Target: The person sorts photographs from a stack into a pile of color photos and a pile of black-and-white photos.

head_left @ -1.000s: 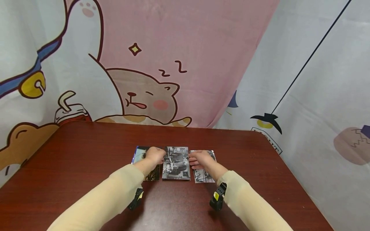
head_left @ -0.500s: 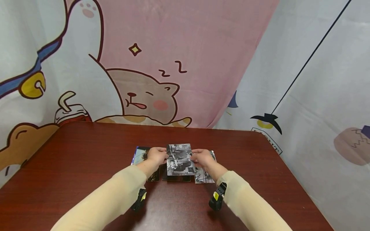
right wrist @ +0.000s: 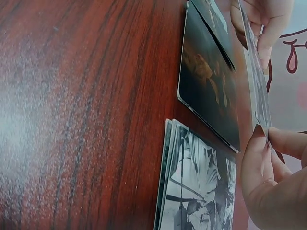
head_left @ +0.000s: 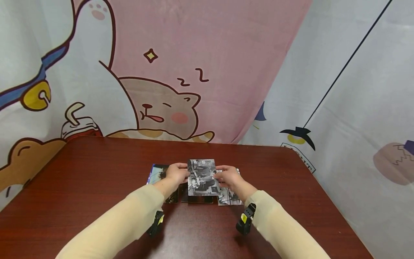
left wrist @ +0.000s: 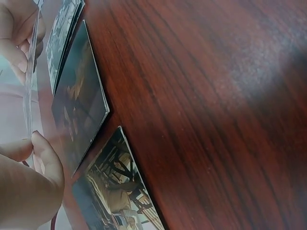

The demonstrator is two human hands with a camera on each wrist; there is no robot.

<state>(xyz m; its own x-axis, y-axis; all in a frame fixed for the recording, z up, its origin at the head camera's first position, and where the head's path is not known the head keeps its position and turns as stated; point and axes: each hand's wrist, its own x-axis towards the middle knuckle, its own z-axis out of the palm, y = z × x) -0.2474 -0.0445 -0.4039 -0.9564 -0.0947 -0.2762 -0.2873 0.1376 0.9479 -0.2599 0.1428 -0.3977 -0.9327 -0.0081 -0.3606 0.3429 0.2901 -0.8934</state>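
Both hands hold up a black-and-white picture card above the middle of a row of cards. My left hand pinches its left edge between thumb and fingers, and my right hand pinches the right edge. Seen edge-on in the left wrist view, the held card looks thin and stands off the table. Beneath it lies a dark card with a brownish figure. To the left is a colour card, partly under my left wrist. A small pile of black-and-white cards lies to the right.
The cards lie on a dark red-brown wooden table with a glossy surface. Behind its far edge hangs a cloth printed with cartoon animals. Each wrist carries a black camera mount, one of them the right wrist device.
The black-and-white card was lying flat in the middle; both hands have gripped its sides, lifted it and tilted it up, uncovering the dark card. In the last half second it rises slightly.
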